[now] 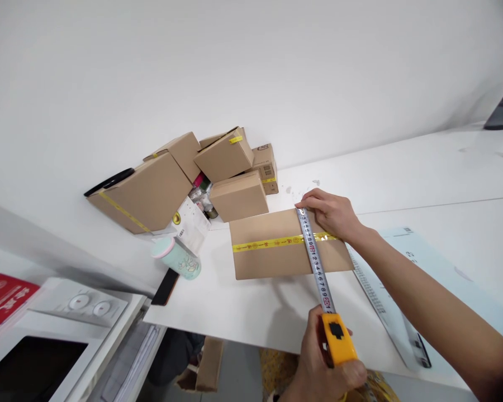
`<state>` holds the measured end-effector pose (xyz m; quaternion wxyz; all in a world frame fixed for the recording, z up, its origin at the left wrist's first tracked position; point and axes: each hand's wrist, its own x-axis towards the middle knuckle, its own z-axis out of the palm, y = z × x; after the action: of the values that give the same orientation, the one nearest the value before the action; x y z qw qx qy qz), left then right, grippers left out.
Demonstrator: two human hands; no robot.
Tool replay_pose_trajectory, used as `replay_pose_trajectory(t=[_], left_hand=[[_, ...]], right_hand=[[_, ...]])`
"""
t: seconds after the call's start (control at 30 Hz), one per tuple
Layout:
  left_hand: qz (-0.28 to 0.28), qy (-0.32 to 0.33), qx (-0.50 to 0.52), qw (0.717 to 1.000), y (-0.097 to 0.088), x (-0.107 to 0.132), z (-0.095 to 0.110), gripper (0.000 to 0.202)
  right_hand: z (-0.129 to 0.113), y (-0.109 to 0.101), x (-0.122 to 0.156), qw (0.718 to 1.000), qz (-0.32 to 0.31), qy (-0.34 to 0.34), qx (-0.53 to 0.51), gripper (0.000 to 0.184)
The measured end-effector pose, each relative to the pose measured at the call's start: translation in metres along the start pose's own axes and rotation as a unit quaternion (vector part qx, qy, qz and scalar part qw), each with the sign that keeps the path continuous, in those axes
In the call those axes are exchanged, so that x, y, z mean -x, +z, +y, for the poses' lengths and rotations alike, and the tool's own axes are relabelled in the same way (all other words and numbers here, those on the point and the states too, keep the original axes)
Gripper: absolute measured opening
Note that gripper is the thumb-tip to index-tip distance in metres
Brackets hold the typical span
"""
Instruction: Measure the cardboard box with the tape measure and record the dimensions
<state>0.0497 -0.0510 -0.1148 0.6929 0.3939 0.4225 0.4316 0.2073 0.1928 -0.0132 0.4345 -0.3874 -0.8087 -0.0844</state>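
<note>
A cardboard box [268, 262] with yellow printed tape across its top lies on the white table. My right hand [331, 212] is at the box's far edge, its fingers pinching the end of the silver tape measure blade [311, 251]. The blade runs across the top of the box and past its near edge. Below, near the table's front edge, my left hand [318, 357] is wrapped round the yellow tape measure case [339, 340]. Part of that hand's grip is hidden behind the case.
Several cardboard boxes [238, 195] are piled against the wall. A mint-green cup [180, 259] with a pink rim and a black phone-like slab [165, 287] are at the left. A pale blue sheet [436, 290] is under my right arm. A white microwave [46, 335] stands lower left.
</note>
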Motion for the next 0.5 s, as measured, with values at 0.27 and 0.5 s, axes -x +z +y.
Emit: replay_pose_trajectory(t=[0.27, 0.5], left_hand=[[0.007, -0.001, -0.010, 1.000, 0.001, 0.000, 0.001, 0.085], [-0.013, -0.006, 0.006, 1.000, -0.004, 0.005, 0.011, 0.086]], right_hand=[[-0.002, -0.002, 0.000, 1.000, -0.001, 0.009, -0.007, 0.045], [-0.003, -0.001, -0.004, 0.996, -0.017, 0.073, -0.041, 0.047]])
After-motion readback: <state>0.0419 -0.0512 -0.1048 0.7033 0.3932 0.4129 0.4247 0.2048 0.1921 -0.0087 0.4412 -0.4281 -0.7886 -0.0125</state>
